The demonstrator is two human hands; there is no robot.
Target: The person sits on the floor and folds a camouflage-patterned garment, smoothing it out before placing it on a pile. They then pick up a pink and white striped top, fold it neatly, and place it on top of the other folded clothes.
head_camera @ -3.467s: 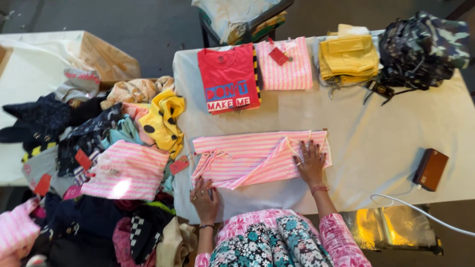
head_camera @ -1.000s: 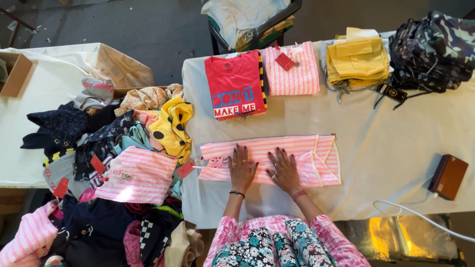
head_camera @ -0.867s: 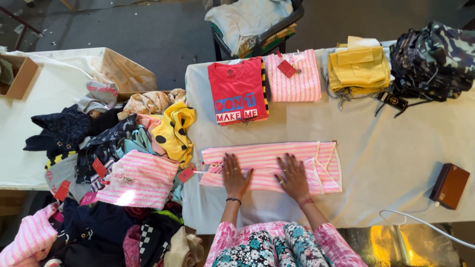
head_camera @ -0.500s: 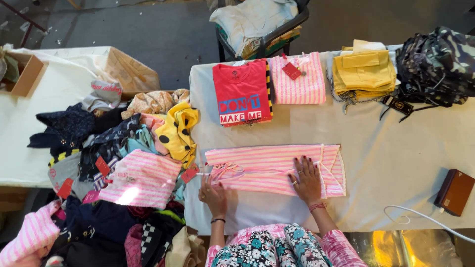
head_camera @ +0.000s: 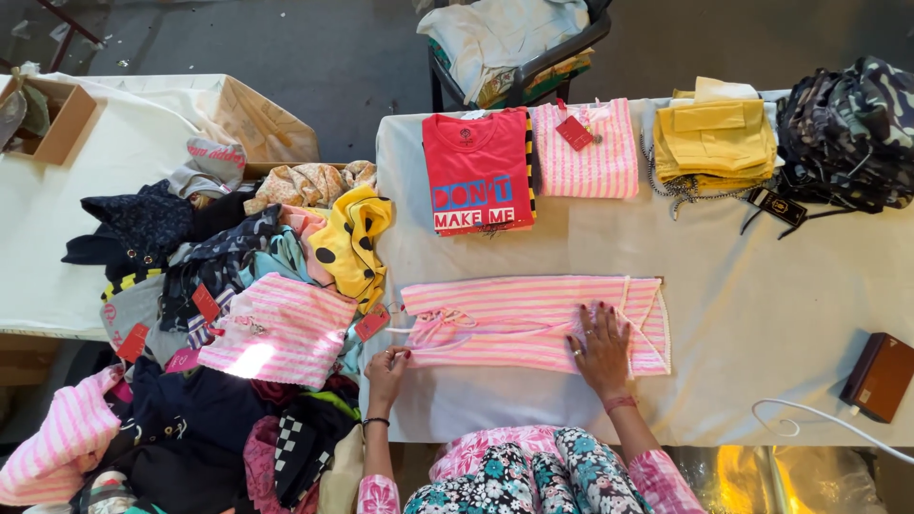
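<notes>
Grey floor shows beyond a table covered in pale cloth, with a second white-covered table to the left. Near the front edge lies a pink-and-white striped garment, folded into a long flat band running left to right, with thin cords trailing at its left end and a narrow trim along its right end. The right hand lies flat on the garment's right part, fingers spread and palm down, pressing the cloth. The left hand sits at the garment's near-left corner, fingers curled and pinching the edge of the fabric. Farther back on the table lie a folded red shirt, a folded pink striped top, a yellow stack and a camouflage bundle. A heap of mixed clothes spills at the left.
</notes>
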